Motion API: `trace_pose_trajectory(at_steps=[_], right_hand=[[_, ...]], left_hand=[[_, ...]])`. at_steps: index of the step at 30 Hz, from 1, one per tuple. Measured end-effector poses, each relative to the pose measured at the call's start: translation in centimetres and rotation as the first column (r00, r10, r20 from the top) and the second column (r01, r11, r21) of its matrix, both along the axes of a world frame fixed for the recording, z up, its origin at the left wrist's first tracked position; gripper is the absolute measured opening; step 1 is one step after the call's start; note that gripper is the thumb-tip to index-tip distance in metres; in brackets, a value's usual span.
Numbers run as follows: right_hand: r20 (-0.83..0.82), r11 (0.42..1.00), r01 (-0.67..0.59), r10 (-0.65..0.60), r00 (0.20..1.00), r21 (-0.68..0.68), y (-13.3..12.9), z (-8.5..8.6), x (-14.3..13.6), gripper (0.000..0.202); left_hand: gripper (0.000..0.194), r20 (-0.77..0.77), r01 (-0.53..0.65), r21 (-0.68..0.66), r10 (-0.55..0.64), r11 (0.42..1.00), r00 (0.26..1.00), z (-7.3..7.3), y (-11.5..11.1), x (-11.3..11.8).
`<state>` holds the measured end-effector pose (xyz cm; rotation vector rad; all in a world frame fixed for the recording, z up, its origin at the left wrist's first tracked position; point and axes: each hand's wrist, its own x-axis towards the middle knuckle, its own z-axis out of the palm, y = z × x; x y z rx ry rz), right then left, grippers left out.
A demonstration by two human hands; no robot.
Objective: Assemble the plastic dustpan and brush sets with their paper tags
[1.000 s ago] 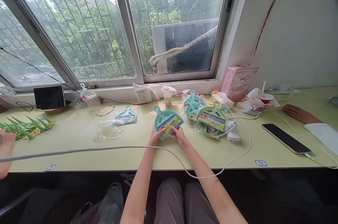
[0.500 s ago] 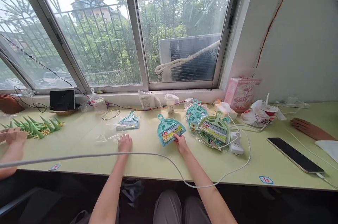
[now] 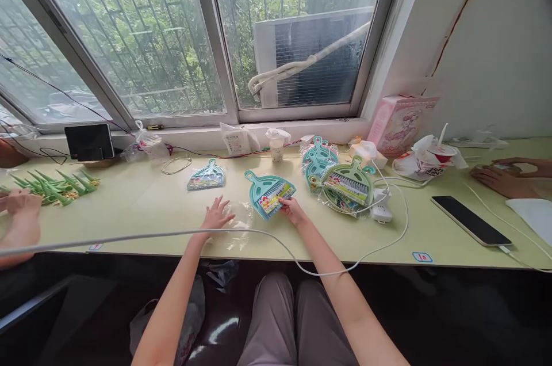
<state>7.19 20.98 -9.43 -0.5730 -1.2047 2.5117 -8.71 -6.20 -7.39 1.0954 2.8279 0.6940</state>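
My right hand [image 3: 294, 212] grips the lower right edge of a teal dustpan with a small brush and a printed label [image 3: 268, 193], held tilted above the table. On the left, my left hand [image 3: 217, 215] is open with fingers spread over a clear plastic bag [image 3: 239, 222], which lies crumpled beside and partly under it. Farther back lies another teal dustpan set in clear wrap [image 3: 206, 175]. To the right, a green dustpan set [image 3: 348, 180] tops a pile of wrapped sets, with teal dustpans [image 3: 319, 157] behind it.
A white cable [image 3: 146, 235] crosses in front of my forearms. A power strip [image 3: 381, 208], a phone [image 3: 470, 220], a cup [image 3: 276, 147] and a pink box [image 3: 401, 124] stand or lie about. Other people's hands are at the far left [image 3: 21, 205] and far right [image 3: 495, 179].
My left hand has moved right and spread its fingers, and the clear bag now lies nearer the held dustpan. The view has tilted downward. At far right, a second hand has appeared.
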Motion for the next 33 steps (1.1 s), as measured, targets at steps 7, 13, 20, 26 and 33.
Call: trace_pose_trajectory(at_steps=[7,13,20,26,33], right_hand=[[-0.036,0.996,-0.03,0.033,0.999,0.08,0.1,0.0,0.2,0.019],[-0.027,0.997,-0.071,0.072,0.997,0.022,0.0,0.0,-0.1,0.024],[-0.121,0.947,-0.31,0.318,0.94,0.081,-0.5,0.3,0.9,0.034],[-0.046,0.93,-0.351,0.357,0.933,0.106,-0.5,0.0,1.1,0.032],[-0.076,0.935,-0.322,0.336,0.939,0.148,-1.0,-0.5,0.5,0.041]], left_hand=[[0.067,0.109,0.179,-0.13,-0.165,0.975,0.98,2.2,-5.3,1.1],[0.028,-0.086,-0.083,-0.141,0.071,0.987,0.994,2.2,-4.5,-0.3],[0.035,-0.288,-0.227,-0.349,0.126,0.909,0.949,5.3,3.2,-0.5],[0.035,-0.369,-0.262,-0.255,0.157,0.931,0.916,6.5,4.8,-0.8],[0.033,-0.483,-0.153,-0.295,-0.01,0.943,0.875,6.6,5.6,1.0]])
